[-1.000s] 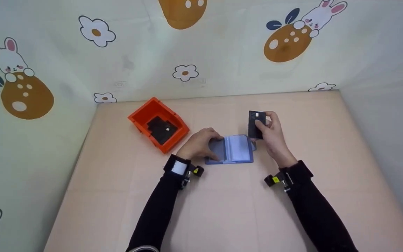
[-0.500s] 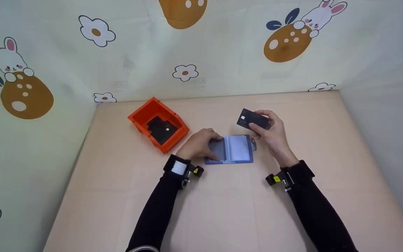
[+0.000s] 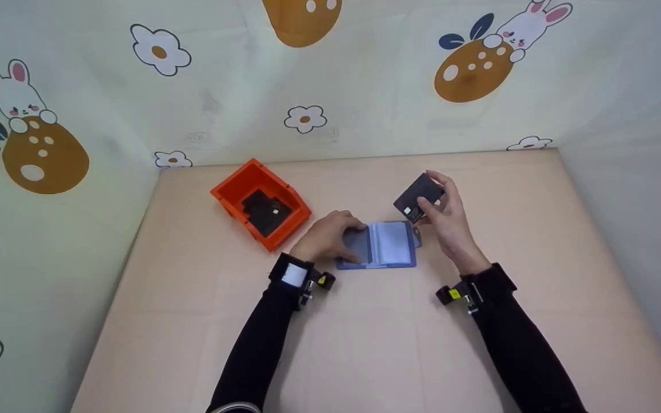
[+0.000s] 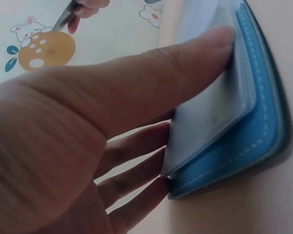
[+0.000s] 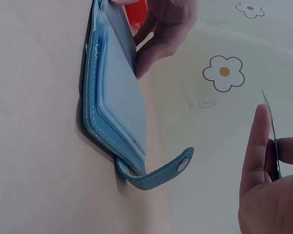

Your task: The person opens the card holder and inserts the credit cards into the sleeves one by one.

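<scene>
A blue card holder (image 3: 396, 244) lies open on the table, its clear plastic sleeves (image 5: 124, 90) showing. My left hand (image 3: 322, 235) holds its left side; in the left wrist view the thumb (image 4: 171, 73) presses on the sleeves while the other fingers reach the holder's outer edge. My right hand (image 3: 451, 223) pinches a black card (image 3: 413, 198) with a small pale chip and lettering, raised above and to the right of the holder. The card appears almost edge-on in the right wrist view. A strap with a snap button (image 5: 161, 176) sticks out from the holder's right side.
An orange bin (image 3: 256, 178) stands to the left of the holder, with dark cards (image 3: 263, 213) inside. Behind the table hangs a pale patterned backdrop (image 3: 365, 80), which also runs along both sides.
My right hand has turned the black card from upright to sideways, then to a slant with its chip end pointing down. My left hand and the card holder have stayed put.
</scene>
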`<state>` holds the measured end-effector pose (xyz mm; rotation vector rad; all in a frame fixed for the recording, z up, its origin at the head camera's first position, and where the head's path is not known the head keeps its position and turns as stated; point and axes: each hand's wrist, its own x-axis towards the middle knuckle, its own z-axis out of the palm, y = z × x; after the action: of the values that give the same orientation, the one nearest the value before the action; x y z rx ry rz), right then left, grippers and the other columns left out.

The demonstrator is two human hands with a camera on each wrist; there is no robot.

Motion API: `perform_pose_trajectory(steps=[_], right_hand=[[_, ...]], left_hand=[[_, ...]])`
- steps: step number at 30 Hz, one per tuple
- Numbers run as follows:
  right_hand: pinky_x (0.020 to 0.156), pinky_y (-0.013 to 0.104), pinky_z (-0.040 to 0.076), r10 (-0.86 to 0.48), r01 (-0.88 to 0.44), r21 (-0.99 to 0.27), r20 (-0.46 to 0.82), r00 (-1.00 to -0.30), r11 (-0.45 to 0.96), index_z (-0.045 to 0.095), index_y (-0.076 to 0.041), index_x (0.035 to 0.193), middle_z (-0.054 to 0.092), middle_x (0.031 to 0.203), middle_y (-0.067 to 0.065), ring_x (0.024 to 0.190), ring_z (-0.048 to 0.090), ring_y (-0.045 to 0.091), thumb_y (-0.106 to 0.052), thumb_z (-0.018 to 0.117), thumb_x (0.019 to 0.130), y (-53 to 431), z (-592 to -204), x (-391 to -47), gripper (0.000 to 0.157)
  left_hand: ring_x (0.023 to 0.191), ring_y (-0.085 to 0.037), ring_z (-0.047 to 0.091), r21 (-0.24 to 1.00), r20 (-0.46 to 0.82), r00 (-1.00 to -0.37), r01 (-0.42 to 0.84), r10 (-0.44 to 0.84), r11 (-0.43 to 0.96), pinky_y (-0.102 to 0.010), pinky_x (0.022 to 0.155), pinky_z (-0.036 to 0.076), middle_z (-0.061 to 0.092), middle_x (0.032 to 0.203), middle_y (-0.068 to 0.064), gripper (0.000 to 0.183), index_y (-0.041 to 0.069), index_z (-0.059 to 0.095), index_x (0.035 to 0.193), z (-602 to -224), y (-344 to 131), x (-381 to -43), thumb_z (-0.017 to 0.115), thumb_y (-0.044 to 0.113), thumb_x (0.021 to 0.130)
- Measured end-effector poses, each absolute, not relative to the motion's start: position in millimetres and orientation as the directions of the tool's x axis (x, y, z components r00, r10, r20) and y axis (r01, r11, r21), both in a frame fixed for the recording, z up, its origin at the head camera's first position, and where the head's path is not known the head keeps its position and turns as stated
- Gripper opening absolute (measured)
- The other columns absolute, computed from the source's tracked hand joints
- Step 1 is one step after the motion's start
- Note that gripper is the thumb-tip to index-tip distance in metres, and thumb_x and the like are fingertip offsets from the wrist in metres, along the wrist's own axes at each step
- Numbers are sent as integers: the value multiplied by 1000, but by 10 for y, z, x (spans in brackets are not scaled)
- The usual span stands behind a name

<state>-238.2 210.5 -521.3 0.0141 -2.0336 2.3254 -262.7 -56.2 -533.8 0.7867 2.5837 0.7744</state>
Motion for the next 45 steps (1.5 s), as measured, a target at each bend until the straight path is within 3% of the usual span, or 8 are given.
perform_pose_trajectory(steps=[7, 12, 17, 20, 23, 28, 34, 45], right_hand=[[57, 20, 47, 155, -49, -984, 22, -988, -173, 47, -8, 138, 69, 101, -1, 73, 62, 7, 1, 67, 98, 2111, -5243, -2407, 46], [70, 21, 55, 115, -21, -992, 7, -993, -123, 44, -7, 138, 62, 119, 7, 86, 67, 7, -9, 53, 107, 2088, -5262, -2411, 33], [50, 29, 59, -15, 39, -999, -39, -999, -24, 29, -9, 145, 53, 135, 25, 67, 75, 23, -6, 49, 108, 1986, -5291, -2369, 43], [51, 33, 60, -94, 78, -997, -80, -992, 24, 30, -7, 146, 55, 135, 30, 69, 75, 28, 2, 53, 104, 1916, -5321, -2344, 49], [57, 35, 63, -171, 101, -992, -113, -979, 79, 34, -6, 148, 54, 135, 29, 75, 74, 27, 9, 54, 100, 1872, -5353, -2311, 55], [62, 36, 64, -255, 34, -966, -101, -961, 255, 40, -8, 154, 49, 122, 22, 66, 71, 23, 12, 62, 94, 1793, -5404, -2237, 66], [57, 35, 62, -231, -32, -908, -72, -970, 418, 44, -6, 153, 56, 109, 21, 62, 72, 24, 8, 68, 92, 1728, -5431, -2186, 66], [54, 31, 60, -217, -24, -838, -113, -970, 544, 50, 0, 150, 66, 81, 12, 54, 69, 16, -3, 77, 89, 1716, -5445, -2178, 66]], left_hand=[[111, -24, 56, 562, -138, -788, 437, 600, 702, -39, 100, 51, 67, 122, -8, 70, 12, 71, 133, -5340, -555, -2639, 98, 29, 70], [112, -23, 55, 573, -156, -791, 415, 591, 707, -38, 101, 52, 67, 123, -6, 71, 14, 70, 135, -5343, -564, -2640, 97, 31, 71], [113, -22, 54, 599, -191, -788, 378, 585, 705, -38, 103, 51, 66, 125, -5, 74, 16, 68, 139, -5338, -604, -2630, 96, 30, 72], [113, -22, 54, 595, -209, -780, 377, 590, 710, -38, 105, 50, 66, 127, -3, 77, 19, 65, 141, -5332, -628, -2626, 97, 30, 72], [115, -21, 54, 584, -217, -774, 386, 595, 714, -39, 107, 49, 65, 129, -2, 79, 20, 64, 143, -5327, -633, -2629, 97, 31, 72], [115, -21, 55, 577, -212, -779, 387, 590, 719, -39, 108, 49, 66, 131, -2, 79, 19, 65, 142, -5316, -617, -2628, 97, 31, 71], [115, -23, 56, 580, -187, -777, 406, 601, 706, -40, 105, 51, 67, 129, -5, 78, 16, 66, 140, -5294, -608, -2620, 98, 28, 70], [118, -22, 56, 586, -178, -788, 397, 590, 707, -41, 108, 49, 66, 136, -2, 84, 18, 63, 143, -5309, -613, -2612, 99, 27, 68]])
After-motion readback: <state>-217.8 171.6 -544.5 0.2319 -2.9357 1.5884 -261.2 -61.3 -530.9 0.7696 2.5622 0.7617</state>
